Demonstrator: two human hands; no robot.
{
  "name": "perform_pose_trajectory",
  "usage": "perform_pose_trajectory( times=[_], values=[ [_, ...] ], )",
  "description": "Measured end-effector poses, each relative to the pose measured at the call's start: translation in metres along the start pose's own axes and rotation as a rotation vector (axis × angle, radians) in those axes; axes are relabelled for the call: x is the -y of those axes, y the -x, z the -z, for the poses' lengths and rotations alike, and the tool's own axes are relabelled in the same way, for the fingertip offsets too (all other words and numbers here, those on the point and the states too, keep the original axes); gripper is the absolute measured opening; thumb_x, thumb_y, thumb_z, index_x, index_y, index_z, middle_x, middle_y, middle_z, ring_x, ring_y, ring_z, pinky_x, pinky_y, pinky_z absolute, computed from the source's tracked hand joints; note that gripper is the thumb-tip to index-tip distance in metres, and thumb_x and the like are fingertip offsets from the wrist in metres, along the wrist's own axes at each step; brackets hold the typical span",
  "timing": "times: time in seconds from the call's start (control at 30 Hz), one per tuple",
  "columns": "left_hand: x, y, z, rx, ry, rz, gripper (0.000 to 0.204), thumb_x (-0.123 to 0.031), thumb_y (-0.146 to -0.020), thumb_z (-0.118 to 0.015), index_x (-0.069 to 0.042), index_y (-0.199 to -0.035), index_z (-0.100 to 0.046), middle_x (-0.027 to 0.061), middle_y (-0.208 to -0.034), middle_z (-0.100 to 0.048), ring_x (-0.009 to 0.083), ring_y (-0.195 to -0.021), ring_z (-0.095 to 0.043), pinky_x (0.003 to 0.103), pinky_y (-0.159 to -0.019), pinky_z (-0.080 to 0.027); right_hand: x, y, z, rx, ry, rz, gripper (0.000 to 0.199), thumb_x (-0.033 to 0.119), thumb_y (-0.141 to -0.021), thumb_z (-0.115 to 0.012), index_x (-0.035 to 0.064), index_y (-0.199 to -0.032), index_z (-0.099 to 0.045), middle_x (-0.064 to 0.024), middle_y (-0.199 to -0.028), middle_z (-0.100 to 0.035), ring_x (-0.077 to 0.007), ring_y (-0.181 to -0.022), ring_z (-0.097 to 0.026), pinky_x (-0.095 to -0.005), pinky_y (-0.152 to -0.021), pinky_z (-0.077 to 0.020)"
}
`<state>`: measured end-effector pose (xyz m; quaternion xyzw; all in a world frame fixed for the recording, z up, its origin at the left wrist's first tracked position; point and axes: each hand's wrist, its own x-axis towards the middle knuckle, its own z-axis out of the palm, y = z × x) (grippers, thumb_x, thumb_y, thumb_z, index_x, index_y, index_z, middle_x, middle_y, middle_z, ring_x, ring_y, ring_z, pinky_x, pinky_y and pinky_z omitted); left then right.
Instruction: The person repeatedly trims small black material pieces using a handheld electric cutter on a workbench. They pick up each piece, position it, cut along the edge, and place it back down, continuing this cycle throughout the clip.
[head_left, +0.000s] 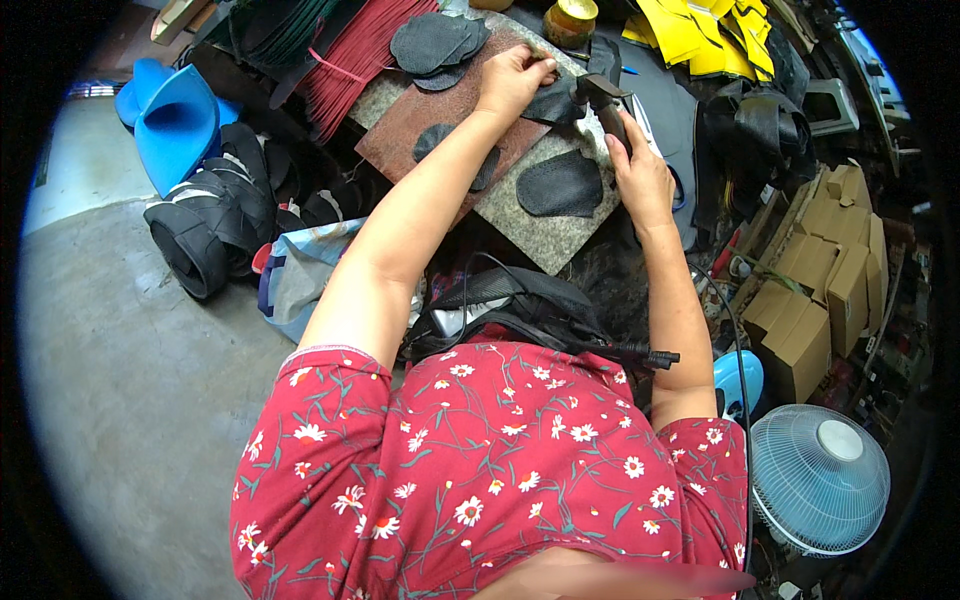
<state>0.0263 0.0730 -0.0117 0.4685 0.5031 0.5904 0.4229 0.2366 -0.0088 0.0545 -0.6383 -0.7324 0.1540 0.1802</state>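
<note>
My right hand (642,175) is wrapped round the handle of a hammer (603,90), whose dark head hangs over the far part of the work surface. Across from it, my left hand (515,80) has its thumb and fingers pinched together just beyond a black leather-like piece (553,102); whatever sits in the fingertips is too small to make out. Below the hammer, a rounded black cut piece (560,185) lies flat on a speckled stone slab (556,240). More black pieces (440,45) are stacked on the reddish-brown board (395,140), and others are partly hidden under my left forearm.
A yellowish jar (570,22) and yellow pieces (705,38) sit at the back. Dark red strips (350,65) lie at back left. Blue curved sheets (180,120) and black rolls (200,230) stand left. Cardboard boxes (800,290) and a fan (820,480) are at right; a cable (742,360) hangs nearby.
</note>
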Motion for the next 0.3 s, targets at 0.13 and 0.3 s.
perform_pose_trajectory(
  times=[0.13,0.3],
  values=[
    [0.0001,-0.0001,-0.0009,-0.002,-0.253,-0.033,0.014,-0.013,-0.084,-0.069,-0.003,-0.093,-0.071,0.0069,-0.077,-0.073,0.0104,-0.069,-0.07,0.024,-0.065,-0.053,0.0017,-0.0001,-0.0003,0.015,0.018,-0.018,0.043,0.046,-0.093,-0.051,0.0295,-0.133,-0.049,-0.0191,-0.092,-0.069,-0.0397,-0.085,-0.067,-0.049,-0.073,-0.0521],
    [0.0045,-0.003,-0.0002,0.007,-0.09,0.005,0.019,-0.018,-0.083,-0.072,-0.004,-0.095,-0.071,0.0072,-0.079,-0.073,0.0171,-0.071,-0.072,0.028,-0.067,-0.055,0.0039,0.0003,0.0008,0.02,0.029,-0.027,0.045,0.047,-0.093,-0.051,0.0293,-0.134,-0.048,-0.02,-0.094,-0.069,-0.0399,-0.086,-0.067,-0.0486,-0.074,-0.0523]
  ],
)
